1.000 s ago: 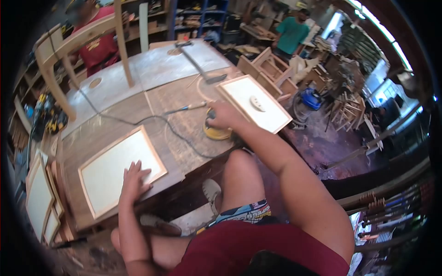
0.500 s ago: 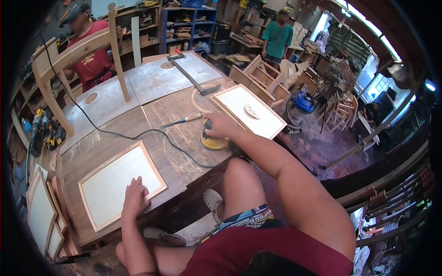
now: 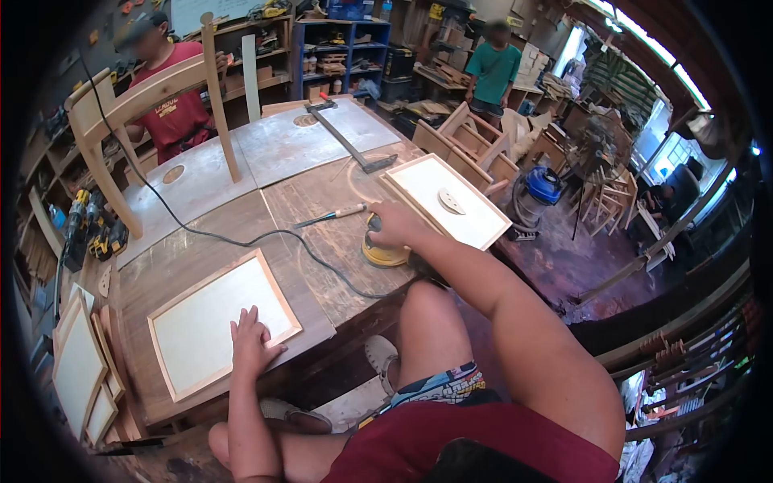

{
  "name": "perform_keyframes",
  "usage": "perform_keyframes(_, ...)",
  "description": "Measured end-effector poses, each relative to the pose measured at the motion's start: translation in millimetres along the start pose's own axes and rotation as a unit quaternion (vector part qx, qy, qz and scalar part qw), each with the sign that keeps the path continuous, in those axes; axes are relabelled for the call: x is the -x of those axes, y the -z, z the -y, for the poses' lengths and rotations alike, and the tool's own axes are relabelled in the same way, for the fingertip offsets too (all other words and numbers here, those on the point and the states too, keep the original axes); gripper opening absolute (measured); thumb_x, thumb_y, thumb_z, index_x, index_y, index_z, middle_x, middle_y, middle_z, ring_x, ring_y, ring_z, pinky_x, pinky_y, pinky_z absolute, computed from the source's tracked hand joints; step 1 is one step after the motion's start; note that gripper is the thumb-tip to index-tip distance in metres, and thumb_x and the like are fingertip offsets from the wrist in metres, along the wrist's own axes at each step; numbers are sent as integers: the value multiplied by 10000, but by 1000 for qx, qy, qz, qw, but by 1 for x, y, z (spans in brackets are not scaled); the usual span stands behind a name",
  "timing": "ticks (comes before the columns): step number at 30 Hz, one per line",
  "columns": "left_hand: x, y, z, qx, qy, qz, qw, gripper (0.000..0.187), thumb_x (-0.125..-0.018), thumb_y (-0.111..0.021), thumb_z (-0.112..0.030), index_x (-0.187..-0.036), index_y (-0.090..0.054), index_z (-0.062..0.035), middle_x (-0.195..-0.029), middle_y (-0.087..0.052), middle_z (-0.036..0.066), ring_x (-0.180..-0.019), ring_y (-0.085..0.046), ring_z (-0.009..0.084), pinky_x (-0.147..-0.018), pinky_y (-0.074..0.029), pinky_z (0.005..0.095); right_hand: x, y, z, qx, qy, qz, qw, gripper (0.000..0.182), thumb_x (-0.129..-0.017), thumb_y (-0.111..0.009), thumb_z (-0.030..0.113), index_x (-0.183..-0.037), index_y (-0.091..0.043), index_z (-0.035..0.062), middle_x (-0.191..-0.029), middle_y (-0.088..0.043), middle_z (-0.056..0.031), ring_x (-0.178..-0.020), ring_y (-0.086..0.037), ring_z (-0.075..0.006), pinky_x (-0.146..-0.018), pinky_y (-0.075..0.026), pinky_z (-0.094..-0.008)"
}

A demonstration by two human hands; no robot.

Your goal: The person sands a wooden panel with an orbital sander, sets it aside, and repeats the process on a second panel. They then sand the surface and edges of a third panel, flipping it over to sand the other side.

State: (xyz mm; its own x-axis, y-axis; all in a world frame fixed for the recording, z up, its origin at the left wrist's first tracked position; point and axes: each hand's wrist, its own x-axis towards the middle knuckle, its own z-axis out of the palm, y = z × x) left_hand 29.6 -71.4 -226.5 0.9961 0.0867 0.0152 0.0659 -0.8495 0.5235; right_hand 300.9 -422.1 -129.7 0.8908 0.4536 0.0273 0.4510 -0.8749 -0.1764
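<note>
On the workbench (image 3: 233, 221), a wood-framed white panel (image 3: 197, 330) lies flat. My left hand (image 3: 254, 342) rests on its lower right part, fingers spread. My right hand (image 3: 394, 225) is wrapped round the top of a yellow and black sander (image 3: 385, 254), which stands on the bench near its front edge. A dark cord (image 3: 278, 233) runs in a curve across the bench. Just left of my right hand lies a chisel-like tool with a wooden handle (image 3: 350, 210). Beyond it, a second framed panel (image 3: 471, 201) bears a small half-round wooden piece (image 3: 451, 202).
A long metal clamp (image 3: 350, 141) lies at the back. A wooden chair frame (image 3: 153, 92) stands at the back left, with a person in red (image 3: 173, 109) behind it. Another person in green (image 3: 492, 71) stands farther off. More framed panels (image 3: 79, 366) lean at the left edge.
The whole view has shifted slightly, so the bench appears a little farther right. My left thumb is more spread out from the fingers. My right hand stays on the sander.
</note>
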Motion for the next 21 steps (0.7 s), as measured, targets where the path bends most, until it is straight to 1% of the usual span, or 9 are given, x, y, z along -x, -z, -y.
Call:
perform_keyframes(4,-1,-6,2,5,-3,-19,1000,514,-633,-951,-242,-771,-482,-87,-1623,-373,262,-1545,-260,451,-1261,-136,600,5,4,3,-6,1,-4,1000,677,-802,-752,410,-1405,-585,153,-1341,-614,-171,-1261,-582,-359,-1060,-487,-486)
perform_keyframes(6,-1,-5,-1,1,10,-20,1000,524,-631,-953,-249,-766,-473,-87,-1622,-376,263,-1543,-257,461,-1259,-128,608,7,6,5,-19,-1,-6,1000,639,-805,-718,393,-1367,-605,110,-1313,-631,-201,-1246,-578,-378,-1082,-466,-453)
perform_keyframes(15,-1,-10,-3,26,41,-36,998,507,-634,-950,-244,-757,-485,-83,-1618,-374,277,-1540,-257,473,-1241,-94,660,1,-2,-4,-21,23,-16,999,627,-796,-740,388,-1344,-615,110,-1297,-639,-196,-1228,-587,-374,-1064,-475,-454)
perform_keyframes(18,2,-11,-7,33,49,-37,998,505,-634,-950,-241,-746,-484,-82,-1619,-369,281,-1541,-256,472,-1240,-93,662,1,-3,-4,-34,17,-21,999,624,-790,-740,390,-1334,-620,109,-1290,-640,-194,-1221,-589,-375,-1060,-476,-453)
perform_keyframes(21,6,-11,-13,28,58,-35,997,499,-636,-950,-242,-736,-488,-80,-1621,-364,280,-1541,-262,468,-1240,-94,662,-1,-6,-7,-22,35,-34,999,624,-784,-740,390,-1328,-625,106,-1292,-640,-195,-1215,-595,-376,-1053,-480,-453)
